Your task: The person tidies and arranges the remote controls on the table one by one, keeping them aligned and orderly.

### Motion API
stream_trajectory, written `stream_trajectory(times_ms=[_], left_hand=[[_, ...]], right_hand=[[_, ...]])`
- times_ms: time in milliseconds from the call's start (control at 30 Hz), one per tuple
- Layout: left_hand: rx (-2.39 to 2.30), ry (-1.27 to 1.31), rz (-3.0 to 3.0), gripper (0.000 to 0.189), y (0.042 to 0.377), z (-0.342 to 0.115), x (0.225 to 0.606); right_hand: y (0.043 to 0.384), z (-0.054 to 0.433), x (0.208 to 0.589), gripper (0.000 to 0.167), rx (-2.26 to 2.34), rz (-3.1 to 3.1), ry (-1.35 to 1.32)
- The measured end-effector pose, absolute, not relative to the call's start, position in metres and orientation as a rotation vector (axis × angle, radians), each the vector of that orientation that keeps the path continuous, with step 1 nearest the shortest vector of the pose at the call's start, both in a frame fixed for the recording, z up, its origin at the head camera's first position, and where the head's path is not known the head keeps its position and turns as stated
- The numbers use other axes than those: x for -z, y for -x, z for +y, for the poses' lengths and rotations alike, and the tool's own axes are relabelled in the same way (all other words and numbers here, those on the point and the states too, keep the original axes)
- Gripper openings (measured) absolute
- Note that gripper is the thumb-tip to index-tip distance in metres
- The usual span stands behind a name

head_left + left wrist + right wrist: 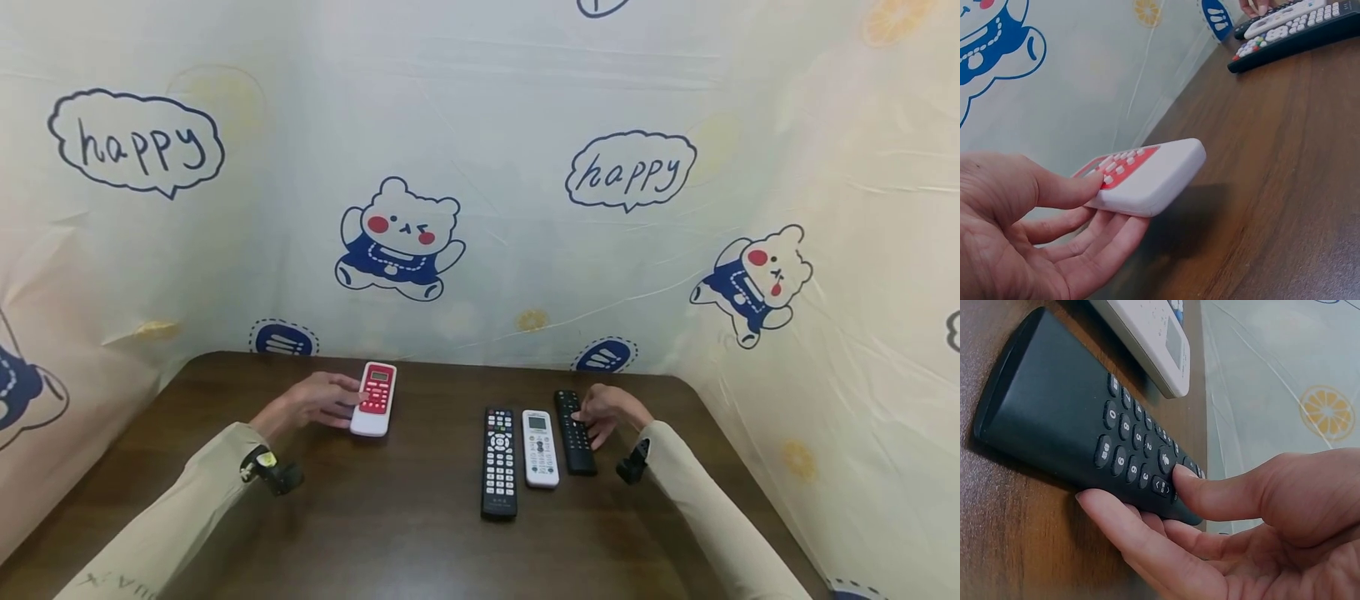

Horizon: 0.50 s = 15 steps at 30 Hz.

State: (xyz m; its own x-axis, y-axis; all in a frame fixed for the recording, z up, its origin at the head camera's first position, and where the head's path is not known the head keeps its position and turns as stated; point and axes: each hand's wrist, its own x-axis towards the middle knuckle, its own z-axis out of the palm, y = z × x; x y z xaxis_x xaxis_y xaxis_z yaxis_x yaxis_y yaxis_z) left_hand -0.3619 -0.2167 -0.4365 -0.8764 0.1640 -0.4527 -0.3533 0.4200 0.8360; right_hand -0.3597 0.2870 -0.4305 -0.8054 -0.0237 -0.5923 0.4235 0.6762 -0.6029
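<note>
My left hand (324,400) pinches a white remote control with a red keypad (372,400), thumb on the buttons and fingers beneath. In the left wrist view that remote (1169,172) hangs above the wood, with a shadow below it. On the right, my right hand (611,408) holds a slim black remote control (576,442) by its side edge. The right wrist view shows the thumb over the keys of this black remote (1054,406) and the fingers along its edge, partly hidden. Whether it touches the table throughout, I cannot tell.
Between the hands, a long black remote with white keys (499,475) and a white remote with a small screen (540,454) lie side by side on the brown wooden table (420,533). A printed curtain (510,267) hangs behind the table's far edge.
</note>
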Motion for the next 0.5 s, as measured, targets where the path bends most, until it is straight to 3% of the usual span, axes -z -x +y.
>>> stream_trajectory(times_ms=[167, 500], left_hand=[[-1.483, 0.171, 2.182, 0.066, 0.358, -0.215, 0.438], [-1.506, 0.14, 2.173, 0.062, 0.346, -0.197, 0.432]], right_hand=[[0.36, 0.285, 0.432, 0.014, 1.009, 2.315, -0.285], [0.36, 0.288, 0.432, 0.017, 1.02, 2.324, -0.263]])
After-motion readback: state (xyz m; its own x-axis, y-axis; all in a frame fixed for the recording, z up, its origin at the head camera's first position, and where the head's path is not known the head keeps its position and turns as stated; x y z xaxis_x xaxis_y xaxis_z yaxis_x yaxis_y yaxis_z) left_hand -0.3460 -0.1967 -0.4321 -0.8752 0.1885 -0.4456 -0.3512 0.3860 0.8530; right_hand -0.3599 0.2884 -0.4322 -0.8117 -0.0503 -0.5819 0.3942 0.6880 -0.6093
